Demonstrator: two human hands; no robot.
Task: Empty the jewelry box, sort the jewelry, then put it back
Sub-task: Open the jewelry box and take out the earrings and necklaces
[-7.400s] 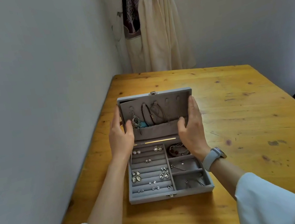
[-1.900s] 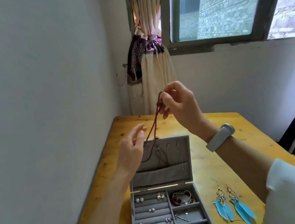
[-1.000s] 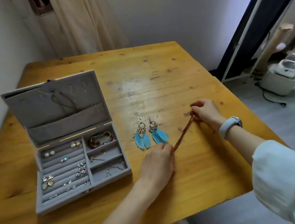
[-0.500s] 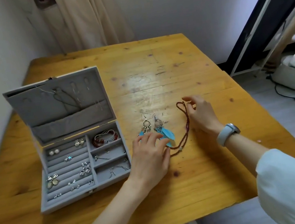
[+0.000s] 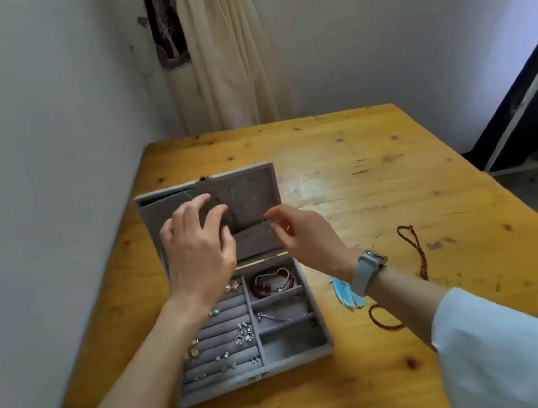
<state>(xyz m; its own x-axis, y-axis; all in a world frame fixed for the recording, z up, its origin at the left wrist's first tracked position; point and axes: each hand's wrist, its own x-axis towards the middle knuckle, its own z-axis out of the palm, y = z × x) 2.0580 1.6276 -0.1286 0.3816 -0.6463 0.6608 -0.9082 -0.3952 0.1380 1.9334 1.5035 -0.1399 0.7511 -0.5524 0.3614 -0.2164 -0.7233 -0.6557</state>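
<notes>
The upright lid (image 5: 251, 189) of the jewelry box (image 5: 296, 355) blocks reaching straight across to the far table (image 5: 339, 145). Right of the box lie blue feather earrings (image 5: 344, 293) and a red beaded cord (image 5: 418, 252); bare wood lies beyond them, far right.

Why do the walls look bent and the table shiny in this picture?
Head view: the wide-angle lens bows the walls near the edges; soft light leaves a pale sheen on the wooden table beyond the jewelry box; both hands, left hand and right hand, look slightly smeared by motion.
</notes>
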